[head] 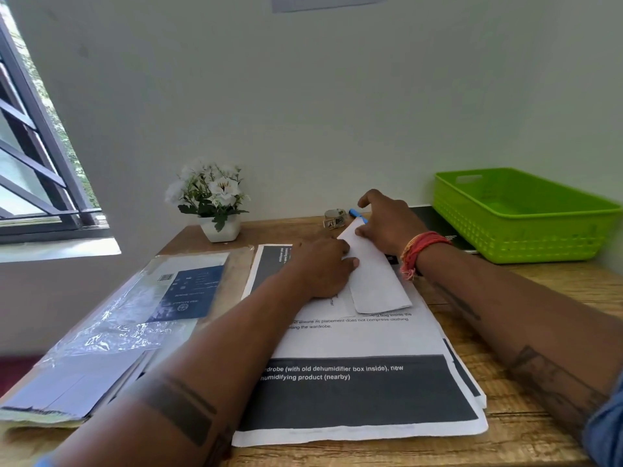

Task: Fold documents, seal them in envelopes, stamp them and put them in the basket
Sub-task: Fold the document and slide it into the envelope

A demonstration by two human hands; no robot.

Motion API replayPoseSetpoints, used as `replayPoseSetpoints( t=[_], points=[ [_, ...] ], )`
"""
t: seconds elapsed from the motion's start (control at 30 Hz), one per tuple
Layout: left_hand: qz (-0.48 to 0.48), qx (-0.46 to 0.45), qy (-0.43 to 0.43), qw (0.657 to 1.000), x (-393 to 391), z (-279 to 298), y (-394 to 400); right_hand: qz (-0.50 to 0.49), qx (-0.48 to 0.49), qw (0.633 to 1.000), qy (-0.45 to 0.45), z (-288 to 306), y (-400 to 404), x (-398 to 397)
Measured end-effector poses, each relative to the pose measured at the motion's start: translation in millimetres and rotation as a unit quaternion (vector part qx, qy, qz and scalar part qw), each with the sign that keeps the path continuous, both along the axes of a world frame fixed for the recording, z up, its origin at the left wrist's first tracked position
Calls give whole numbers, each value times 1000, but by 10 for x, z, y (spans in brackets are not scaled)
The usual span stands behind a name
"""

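Both hands work a folded white document (377, 278) on top of the printed-sheet stack (354, 392) — left hand (320, 267) pressing it flat, right hand (387, 220) pinching its far end. Folding step, I judge; next needs an envelope — green basket (519, 237) waits at right

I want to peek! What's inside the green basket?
The green basket looks empty: only its bare floor and slotted walls show. Its near wall hides the front strip of the floor, so that part cannot be checked.
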State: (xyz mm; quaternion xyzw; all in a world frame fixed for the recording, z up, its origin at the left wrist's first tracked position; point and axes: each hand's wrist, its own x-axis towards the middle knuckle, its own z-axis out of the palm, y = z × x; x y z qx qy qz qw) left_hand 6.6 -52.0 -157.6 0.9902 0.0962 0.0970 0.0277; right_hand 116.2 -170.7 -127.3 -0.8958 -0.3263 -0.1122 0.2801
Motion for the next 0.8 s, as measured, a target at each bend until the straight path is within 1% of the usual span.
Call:
replayPoseSetpoints(
  t=[0.1, 0.23, 0.27, 0.33, 0.4, 0.47, 0.57, 0.67, 0.8],
  points=[
    [-21, 15, -8, 1000, 17, -8, 22, -19, 45, 998, 29, -8, -42, -22],
    [-22, 10, -11, 1000, 35, -26, 0, -1, 86, 994, 61, 49, -86, -98],
    [-22, 10, -11, 1000, 36, -27, -7, 6, 77, 994, 77, 80, -108, -120],
    [-21, 9, -7, 1000, 38, -26, -4, 23, 17, 993, 113, 127, -166, -154],
    [-23, -16, -12, 1000, 22, -13, 7, 30, -40, 991, 125, 124, -211, -159],
    [-37, -43, -6, 998, -12, 19, 16, 14, -44, 992, 121, 91, -231, -139],
    [-54, -42, 60, 996, -85, 117, -1, -4, -21, 992, 123, 48, -248, -120],
    [-53, -67, 136, 987, -170, 228, -57, -8, -9, 992, 124, 39, -260, -118],
    [-50, -61, 189, 979, -232, 297, -127, -8, -7, 992, 124, 46, -264, -127]
  ],
)
